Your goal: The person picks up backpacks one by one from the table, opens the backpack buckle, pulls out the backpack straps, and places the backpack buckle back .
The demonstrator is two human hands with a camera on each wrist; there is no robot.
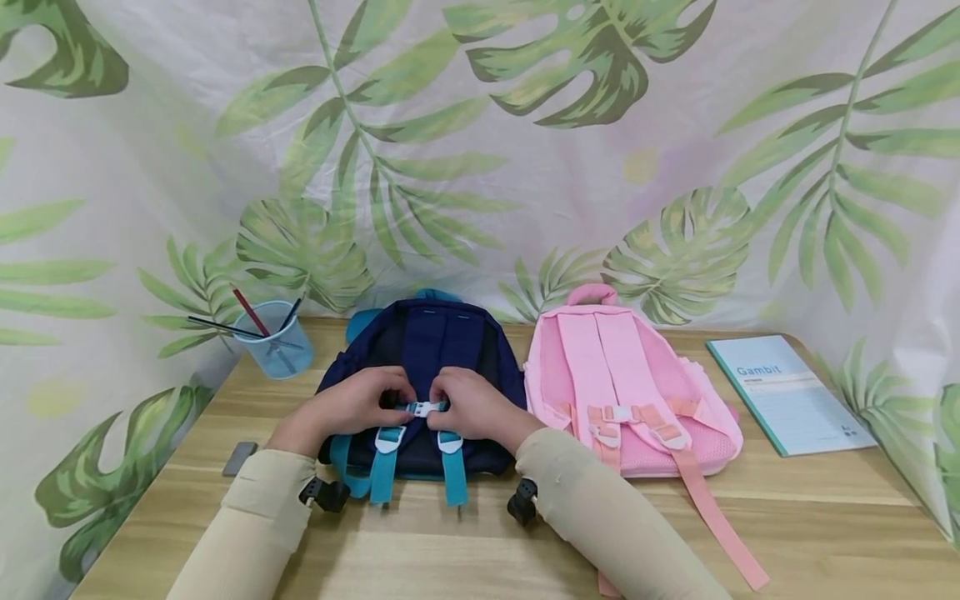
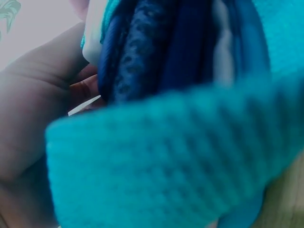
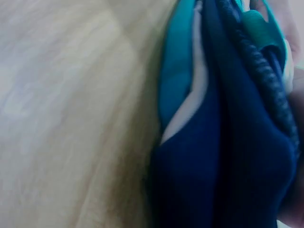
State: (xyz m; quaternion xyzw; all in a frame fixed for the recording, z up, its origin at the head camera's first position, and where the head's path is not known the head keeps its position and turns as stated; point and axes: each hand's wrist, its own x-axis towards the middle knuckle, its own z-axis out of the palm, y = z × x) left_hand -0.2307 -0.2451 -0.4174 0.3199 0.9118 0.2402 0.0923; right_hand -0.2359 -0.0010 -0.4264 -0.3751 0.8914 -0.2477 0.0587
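A navy backpack [image 1: 444, 342] lies on the table with its shoulder straps facing up. Over its middle is a white chest-strap buckle [image 1: 425, 409]; whether its halves are fully joined I cannot tell. My left hand [image 1: 356, 404] pinches the buckle's left side between thumb and fingers, while my right hand [image 1: 476, 404] pinches its right side. Below hang two teal strap ends [image 1: 382, 477] with white adjusters. A blurred teal strap [image 2: 156, 156] crosses the left wrist view, partly covering the backpack's side. In the right wrist view, the navy side [image 3: 190, 185] shows pale piping.
A pink backpack [image 1: 622, 350] lies against the navy one's right side, its long strap [image 1: 720, 517] trailing toward the front. Farther right is a notebook [image 1: 795, 396]. At left stand a blue mesh pen cup [image 1: 281, 350] with pencils and a small grey object [image 1: 240, 459].
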